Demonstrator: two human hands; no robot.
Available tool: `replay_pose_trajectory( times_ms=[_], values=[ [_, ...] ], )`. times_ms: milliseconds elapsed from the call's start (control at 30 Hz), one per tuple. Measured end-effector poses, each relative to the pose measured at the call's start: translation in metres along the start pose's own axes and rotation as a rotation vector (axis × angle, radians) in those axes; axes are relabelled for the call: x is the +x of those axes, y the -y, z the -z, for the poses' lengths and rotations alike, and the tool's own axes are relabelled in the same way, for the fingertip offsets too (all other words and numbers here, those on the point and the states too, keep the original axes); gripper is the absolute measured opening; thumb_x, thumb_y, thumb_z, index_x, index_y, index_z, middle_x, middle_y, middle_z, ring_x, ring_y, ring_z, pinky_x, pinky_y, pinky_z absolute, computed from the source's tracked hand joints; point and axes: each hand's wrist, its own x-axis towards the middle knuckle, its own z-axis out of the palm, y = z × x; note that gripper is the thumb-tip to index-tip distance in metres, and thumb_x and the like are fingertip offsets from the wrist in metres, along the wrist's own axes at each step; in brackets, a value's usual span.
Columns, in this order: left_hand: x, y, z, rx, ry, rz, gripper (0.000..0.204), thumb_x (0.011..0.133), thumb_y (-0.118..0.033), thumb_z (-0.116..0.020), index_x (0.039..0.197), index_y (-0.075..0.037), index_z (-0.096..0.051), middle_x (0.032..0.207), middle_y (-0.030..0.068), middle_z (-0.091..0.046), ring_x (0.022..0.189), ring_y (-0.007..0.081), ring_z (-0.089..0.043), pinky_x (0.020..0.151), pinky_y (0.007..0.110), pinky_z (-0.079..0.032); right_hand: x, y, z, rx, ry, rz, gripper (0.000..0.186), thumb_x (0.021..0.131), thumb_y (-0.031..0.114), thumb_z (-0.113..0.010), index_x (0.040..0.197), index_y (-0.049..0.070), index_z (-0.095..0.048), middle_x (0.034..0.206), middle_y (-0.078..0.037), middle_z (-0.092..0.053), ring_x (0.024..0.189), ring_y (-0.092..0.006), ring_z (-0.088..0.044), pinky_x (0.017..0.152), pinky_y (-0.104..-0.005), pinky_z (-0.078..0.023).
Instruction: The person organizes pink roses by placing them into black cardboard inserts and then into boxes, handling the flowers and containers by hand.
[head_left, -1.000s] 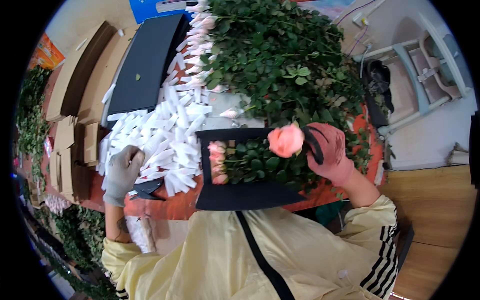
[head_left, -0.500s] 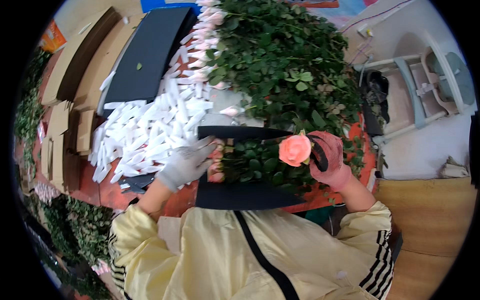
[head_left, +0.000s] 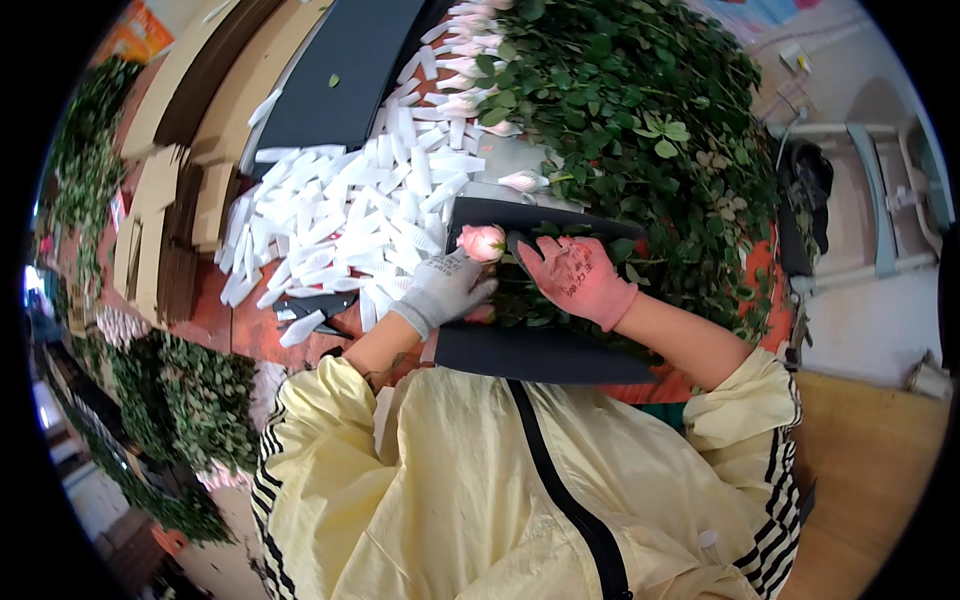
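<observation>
My left hand (head_left: 445,288), in a grey glove, is at the left end of a black folded wrap (head_left: 535,355), closed just below a pink rose head (head_left: 482,243); what its fingers hold is hidden. My right hand (head_left: 578,275), in a reddish glove, is closed on that rose just right of its head, with a dark curved thing at its fingertips. Inside the wrap lie leafy stems (head_left: 530,310) and more pink blooms (head_left: 480,312), partly covered by my left hand.
Loose white sleeves (head_left: 360,220) are heaped at left, beside black scissors (head_left: 305,310), cardboard pieces (head_left: 150,230) and black sheets (head_left: 325,70). A big pile of leafy stems (head_left: 630,100) fills the back right, beside a pale plastic frame (head_left: 865,190).
My left hand has moved right and up from the white sleeves onto the wrap. My right hand has brought the rose leftward to it, and the view has shifted.
</observation>
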Motion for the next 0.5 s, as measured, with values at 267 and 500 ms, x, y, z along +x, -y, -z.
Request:
replay_pose_trajectory(
  times_ms=[267,500],
  values=[
    [-0.013,-0.008,-0.016,-0.022,0.007,-0.068,0.061,0.084,-0.039,-0.053,0.133,-0.006,-0.038,0.136,0.0188,-0.036,0.105,0.0356,-0.055,0.085,0.043,-0.044,0.018,0.009,-0.033,0.164,-0.028,-0.136,0.038,0.076,0.013,-0.05,0.113,0.006,-0.056,0.08,-0.008,-0.058,0.066,-0.0196,-0.059,0.056,-0.0314,-0.046],
    [-0.016,-0.012,-0.009,-0.042,0.083,-0.064,0.062,0.083,-0.037,-0.054,0.13,0.001,-0.041,0.141,0.0208,-0.029,0.105,0.0355,-0.056,0.089,0.042,-0.044,0.022,0.015,-0.046,0.111,0.021,-0.138,0.039,0.078,0.016,-0.048,0.115,0.006,-0.055,0.083,-0.009,-0.059,0.071,-0.0208,-0.06,0.06,-0.0335,-0.047]
  ],
)
